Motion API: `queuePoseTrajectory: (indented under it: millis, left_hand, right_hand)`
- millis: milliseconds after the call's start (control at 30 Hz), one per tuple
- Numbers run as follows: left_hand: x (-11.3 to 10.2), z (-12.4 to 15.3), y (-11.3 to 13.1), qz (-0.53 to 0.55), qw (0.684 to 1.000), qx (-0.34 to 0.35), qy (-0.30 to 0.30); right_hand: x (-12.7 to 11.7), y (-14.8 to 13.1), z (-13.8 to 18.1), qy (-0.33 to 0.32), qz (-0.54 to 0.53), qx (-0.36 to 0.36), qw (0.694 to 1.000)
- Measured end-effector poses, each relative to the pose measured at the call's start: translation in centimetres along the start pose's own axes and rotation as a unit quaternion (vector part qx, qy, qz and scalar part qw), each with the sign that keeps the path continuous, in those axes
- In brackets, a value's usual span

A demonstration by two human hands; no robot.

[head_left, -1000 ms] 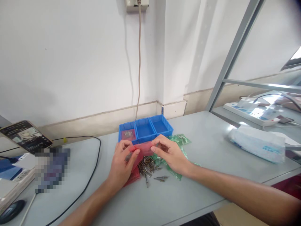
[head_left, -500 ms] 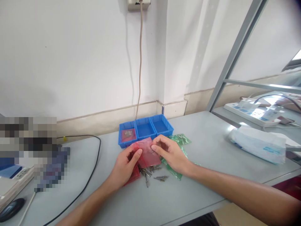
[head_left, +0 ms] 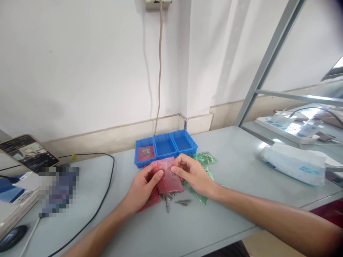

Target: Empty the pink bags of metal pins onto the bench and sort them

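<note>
Between my two hands is a small red translucent zip bag (head_left: 168, 180), raised a little over the table. My left hand (head_left: 142, 187) pinches its left side, thumb on the front. At its upper right, my right hand (head_left: 194, 176) closes thumb and fingers on the edge. Below the bag lie several small metal pins (head_left: 167, 203), partly hidden by it, and a few more pins (head_left: 183, 202) sit to the right. Another red bag (head_left: 151, 201) lies under my left hand. Green bags (head_left: 199, 196) with small parts are spread beneath and beyond my right hand.
Behind the hands stand three joined blue trays (head_left: 164, 146); the left one holds a red bag (head_left: 146, 152) with metal parts. A phone (head_left: 29, 153), a black cable (head_left: 111, 178) and a mouse (head_left: 13, 237) are on the left. At right lies a white plastic pack (head_left: 293, 164) near a metal frame (head_left: 257, 82).
The red bag has tilted slightly and its lower edge has come down over more of the pins. Both hands keep their hold, nearly in the same place.
</note>
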State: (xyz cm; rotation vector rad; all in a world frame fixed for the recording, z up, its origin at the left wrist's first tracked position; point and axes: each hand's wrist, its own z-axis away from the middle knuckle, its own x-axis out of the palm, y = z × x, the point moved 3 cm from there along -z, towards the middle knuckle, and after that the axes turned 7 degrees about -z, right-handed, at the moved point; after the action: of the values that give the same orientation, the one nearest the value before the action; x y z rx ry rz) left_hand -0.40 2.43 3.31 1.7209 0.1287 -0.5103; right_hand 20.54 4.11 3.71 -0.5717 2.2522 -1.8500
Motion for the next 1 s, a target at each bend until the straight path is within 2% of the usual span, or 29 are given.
queuePoseTrajectory:
  millis: [300, 533, 667, 1000]
  left_hand:
    - [0.3, -0.2, -0.3, 0.072, 0.997, -0.001, -0.023]
    - [0.2, -0.1, -0.8, 0.061, 0.998, 0.003, -0.016]
    - [0.2, -0.2, -0.7, 0.074, 0.997, -0.004, -0.015]
    - [0.1, -0.1, 0.1, 0.031, 1.000, 0.000, 0.002]
  right_hand:
    - [-0.1, -0.7, 0.0, 0.024, 0.008, -0.001, 1.000]
    - [-0.3, -0.9, -0.2, 0.039, 0.051, -0.010, 0.998]
    - [-0.2, -1.1, -0.3, 0.036, 0.037, -0.002, 0.999]
    - [-0.3, -0.9, -0.4, 0.039, 0.020, 0.007, 0.999]
